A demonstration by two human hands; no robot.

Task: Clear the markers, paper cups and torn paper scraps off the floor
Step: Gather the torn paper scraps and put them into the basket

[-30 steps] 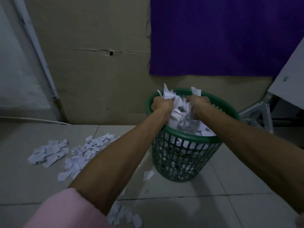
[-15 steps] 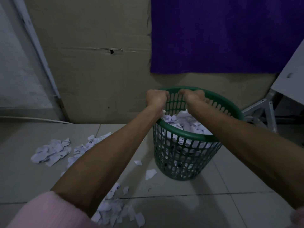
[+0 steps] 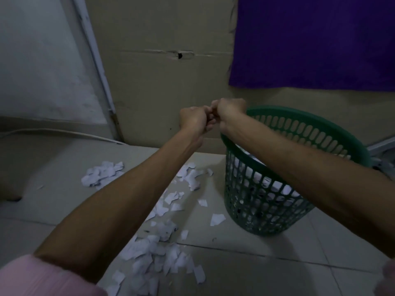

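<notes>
A green mesh waste basket point(image 3: 267, 201) stands on the tiled floor, holding white torn paper scraps. More torn paper scraps lie on the floor to its left: one heap point(image 3: 102, 175) further back and a larger scatter point(image 3: 158, 251) under my left forearm. My left hand point(image 3: 193, 120) and my right hand point(image 3: 229, 113) are raised side by side, fingers curled and touching each other, just left of the basket's rim. No paper shows in either hand. No markers or cups are in view.
A cardboard sheet point(image 3: 162, 82) and a purple cloth point(image 3: 314, 41) cover the wall behind. A white pipe point(image 3: 94, 54) slants down the left wall. A white metal frame point(image 3: 382, 146) sits right of the basket.
Both hands dropped the paper into the basket, then lifted off its rim and moved left, coming together. The view shifted, so the basket now lies further right.
</notes>
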